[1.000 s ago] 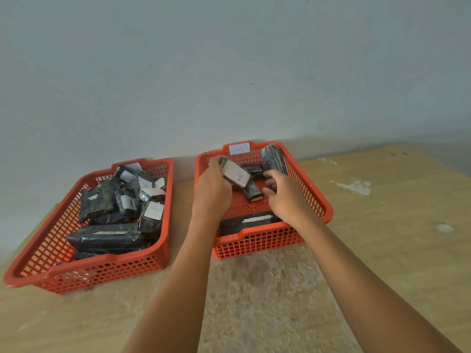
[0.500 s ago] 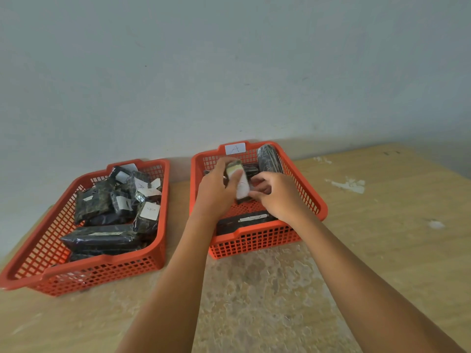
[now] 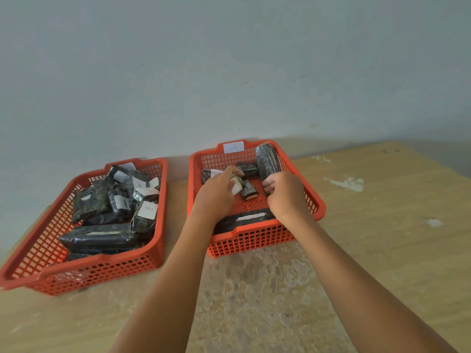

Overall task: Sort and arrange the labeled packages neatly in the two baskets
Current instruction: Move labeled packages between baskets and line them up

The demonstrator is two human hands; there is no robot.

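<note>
left hand (image 3: 216,191) pinching small labeled package (image 3: 236,184) over basket A (image 3: 316,200) | right hand (image 3: 285,192) curled round long package (image 3: 267,161) (long axis points away, toward the wall)

The left hand (image 3: 216,192) covered most of the small package (image 3: 237,184) it gripped, and its label could not be read. The right hand (image 3: 285,192) hid the near end of the long package (image 3: 267,160), so whether its fingers held it could not be told. The near wall of the right basket (image 3: 254,238) masked the lower side of the flat package (image 3: 244,219). In the left basket (image 3: 84,271), several label marks (image 3: 119,202) were too small to read. Both forearms ran off the bottom edge.
</note>
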